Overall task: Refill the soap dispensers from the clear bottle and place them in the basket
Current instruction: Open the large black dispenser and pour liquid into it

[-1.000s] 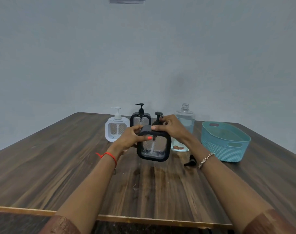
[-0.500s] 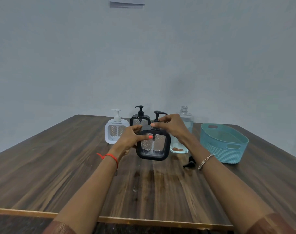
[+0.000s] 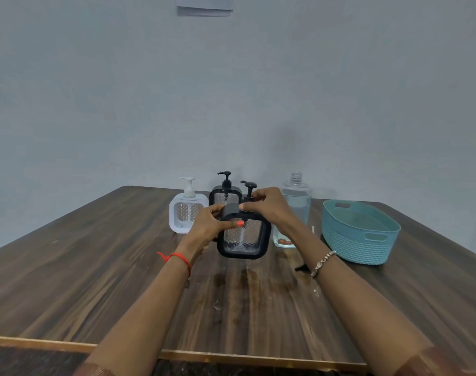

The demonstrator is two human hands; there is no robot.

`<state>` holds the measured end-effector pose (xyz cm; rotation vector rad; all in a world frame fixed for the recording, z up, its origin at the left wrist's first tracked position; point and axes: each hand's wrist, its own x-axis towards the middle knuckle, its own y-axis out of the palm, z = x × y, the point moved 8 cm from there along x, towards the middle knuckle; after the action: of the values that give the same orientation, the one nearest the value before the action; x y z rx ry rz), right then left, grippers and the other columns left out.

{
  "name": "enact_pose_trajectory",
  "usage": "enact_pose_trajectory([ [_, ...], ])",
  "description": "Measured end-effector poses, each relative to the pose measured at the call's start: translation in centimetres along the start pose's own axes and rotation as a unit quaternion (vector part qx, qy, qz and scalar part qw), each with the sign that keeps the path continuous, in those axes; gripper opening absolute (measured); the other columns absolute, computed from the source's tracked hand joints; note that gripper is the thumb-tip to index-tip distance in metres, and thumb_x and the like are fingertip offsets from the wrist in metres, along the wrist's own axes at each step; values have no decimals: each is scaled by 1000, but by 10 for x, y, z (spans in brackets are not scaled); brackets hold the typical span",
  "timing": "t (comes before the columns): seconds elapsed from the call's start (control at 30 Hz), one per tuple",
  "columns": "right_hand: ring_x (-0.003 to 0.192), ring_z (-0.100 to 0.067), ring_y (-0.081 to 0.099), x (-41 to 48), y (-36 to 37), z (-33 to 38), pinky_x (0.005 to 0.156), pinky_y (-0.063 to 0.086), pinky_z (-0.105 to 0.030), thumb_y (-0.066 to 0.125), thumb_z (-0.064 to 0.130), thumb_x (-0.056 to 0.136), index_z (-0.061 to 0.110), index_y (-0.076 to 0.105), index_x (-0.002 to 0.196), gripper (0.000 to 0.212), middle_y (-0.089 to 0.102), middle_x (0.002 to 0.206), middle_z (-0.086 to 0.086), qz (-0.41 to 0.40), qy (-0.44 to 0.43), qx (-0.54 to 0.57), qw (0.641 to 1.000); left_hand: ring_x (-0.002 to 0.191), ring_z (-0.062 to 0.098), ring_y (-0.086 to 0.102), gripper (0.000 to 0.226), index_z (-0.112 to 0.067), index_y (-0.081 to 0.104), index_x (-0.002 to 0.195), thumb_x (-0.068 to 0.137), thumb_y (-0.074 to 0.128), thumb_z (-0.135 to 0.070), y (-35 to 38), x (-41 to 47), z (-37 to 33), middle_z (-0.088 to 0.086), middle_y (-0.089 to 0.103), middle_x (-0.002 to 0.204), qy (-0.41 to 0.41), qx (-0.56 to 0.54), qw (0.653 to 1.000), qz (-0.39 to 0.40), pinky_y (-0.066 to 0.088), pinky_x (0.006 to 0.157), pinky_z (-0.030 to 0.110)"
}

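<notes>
Left hand (image 3: 209, 226) grips black dispenser (image 3: 243, 237); right hand (image 3: 268, 204) fingers pinch its pump; paper writing unreadable.

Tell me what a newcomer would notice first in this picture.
Two bare hands, left hand and right hand, hold a black square soap dispenser above the centre of the dark wooden table. To the right, a teal woven plastic basket stands on the table.
</notes>
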<state>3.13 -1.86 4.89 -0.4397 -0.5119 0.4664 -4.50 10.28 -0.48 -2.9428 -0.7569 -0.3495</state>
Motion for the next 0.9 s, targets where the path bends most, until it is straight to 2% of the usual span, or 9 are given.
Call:
enact_pose_trajectory([
  [0.1,81,-17,63,0,6,1,77,52,-28,72,11,73,6,65,94,22,67,93,-8,56,10,61,996,77,8,61,41,-15,57,100,68,77,1,-1,-1,0,-6,64,86,-2,-9,1000,-5,50,61,25],
  [0.17,87,-19,64,1,7,1,83,50,-34,78,35,66,12,64,92,37,67,92,-3,32,6,13,999,77,9,62,40,-14,58,100,68,78,0,-2,0,0,-6,64,86,-1,-11,1000,-8,50,62,24],
  [0.23,78,-19,62,3,6,-1,81,45,-40,77,54,57,14,63,75,46,64,75,1,-15,-1,-62,998,80,12,63,41,-14,59,100,67,79,-2,-3,1,1,-5,65,88,-3,-13,1000,-10,51,65,26],
  [0.33,61,-17,52,2,1,1,72,41,-37,79,39,63,7,60,58,38,55,56,0,-33,-5,-67,997,83,15,63,41,-15,59,100,66,79,-2,-3,2,1,-5,65,89,-5,-11,1000,-7,52,67,28],
  [0.4,63,-16,56,1,0,6,71,46,-33,78,23,68,0,69,74,25,63,67,-7,3,-9,-13,1000,83,16,63,40,-15,59,100,67,79,-1,-3,2,1,-4,65,89,-8,-14,1000,-4,52,67,29],
  [0.5,73,-5,60,-2,-9,17,64,45,-8,72,5,75,0,69,97,23,68,88,-8,29,-8,113,993,84,17,63,40,-14,60,101,68,78,-2,-5,2,4,-3,66,91,-20,-7,1000,2,51,63,30],
  [0.73,74,-10,53,-6,-66,18,64,37,-22,67,5,78,4,68,98,20,64,85,-6,-133,-55,245,959,76,11,62,48,-7,59,111,67,79,-4,-18,2,14,2,65,97,-46,7,999,-25,48,54,28],
  [0.83,79,-10,56,-14,-69,1,66,46,-13,71,2,75,14,67,100,27,65,90,-6,-154,-93,219,959,76,15,60,47,-3,59,112,68,78,-2,-27,3,16,7,64,100,-49,-10,996,-73,48,56,28],
  [0.9,85,-5,58,-23,-55,-10,71,49,-10,75,4,71,18,66,98,31,65,92,4,-114,-135,111,978,80,20,60,47,-1,57,114,71,76,-1,-31,4,15,8,62,101,-47,-29,993,-102,48,56,30],
])
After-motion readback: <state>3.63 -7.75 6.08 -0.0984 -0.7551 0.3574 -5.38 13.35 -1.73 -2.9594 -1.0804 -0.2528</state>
